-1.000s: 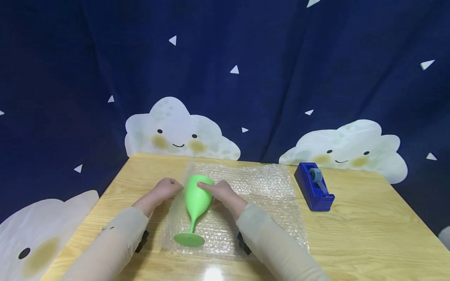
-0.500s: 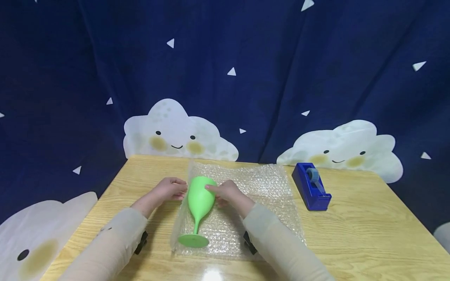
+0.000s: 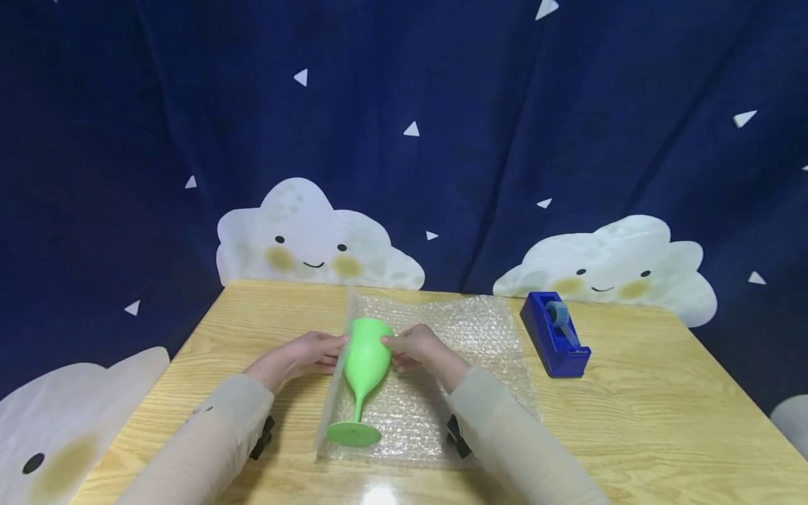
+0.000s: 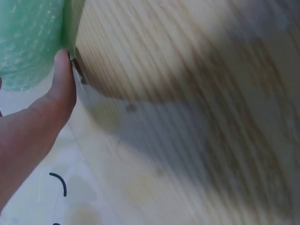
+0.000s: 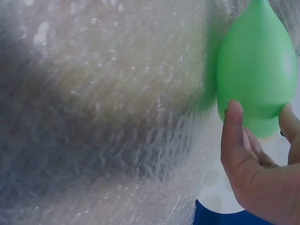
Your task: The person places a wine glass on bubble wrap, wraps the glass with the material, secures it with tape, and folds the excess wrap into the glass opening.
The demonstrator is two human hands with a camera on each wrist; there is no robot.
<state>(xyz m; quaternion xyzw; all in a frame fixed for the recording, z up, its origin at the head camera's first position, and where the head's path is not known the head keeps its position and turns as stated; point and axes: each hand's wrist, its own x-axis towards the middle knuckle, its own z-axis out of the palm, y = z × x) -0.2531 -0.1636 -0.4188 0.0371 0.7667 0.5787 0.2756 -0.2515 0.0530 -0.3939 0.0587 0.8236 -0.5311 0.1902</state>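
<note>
"Where was the cup?"

"The green cup (image 3: 367, 359) lay on its side on the bubble wrap (image 3: 454, 322), near the sheet's left edge. Its round foot (image 3: 355, 434) was toward the person and its rim pointed away."

"How did you expect it to handle?"

"Light, I'd have guessed, and stiff enough to keep its shape, though I couldn't tell what it was made of. The smooth bowl looked a bit slippery and likely to roll. The thin stem (image 3: 358, 408) seemed the weak spot, so I'd have favoured the broad part of the bowl. The wrap looked soft and floppy, best taken along its edge."

"And the right hand (image 3: 421, 345)?"

"It held the bowl close to the rim, thumb and fingers set about as far apart as the cup was wide there. From the right wrist, fingertips showed on both sides of the green."

"What about the left hand (image 3: 309, 351)?"

"Its fingers looked fairly straight and touched the raised edge of the wrap from outside, beside the bowl. The left wrist view showed one fingertip (image 4: 62, 57) against the wrap, with green showing through it. Much of that hand was cut off there, so I couldn't judge how hard it pressed."
</note>
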